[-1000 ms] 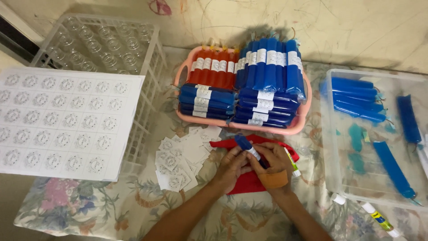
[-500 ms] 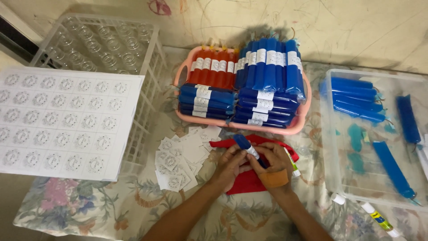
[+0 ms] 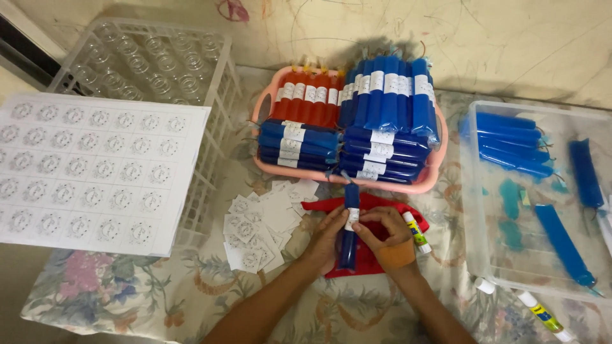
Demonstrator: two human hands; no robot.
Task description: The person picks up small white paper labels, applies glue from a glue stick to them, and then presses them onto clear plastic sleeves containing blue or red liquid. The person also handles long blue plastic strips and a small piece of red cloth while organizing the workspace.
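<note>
Head view, lower centre: blue tube (image 3: 349,239) with a white label (image 3: 351,218), held over a red cloth (image 3: 376,210). My left hand (image 3: 330,232) and right hand (image 3: 390,230) close their fingertips on the labelled part. It looks light, soft and slippery; best gripped at the label. Just left, loose labels (image 3: 261,226). Above, a pink basket (image 3: 389,186) holds labelled blue and red tubes. Right, a clear bin (image 3: 475,210) holds unlabelled blue tubes. Upper left, a white crate (image 3: 213,121) with clear bottles.

Glossy blue plastic tube (image 3: 349,236) with a matt paper label (image 3: 351,218); soft red cloth (image 3: 373,255) beneath; smooth pink plastic basket (image 3: 408,186); floral fabric covers the bench (image 3: 159,299).
</note>
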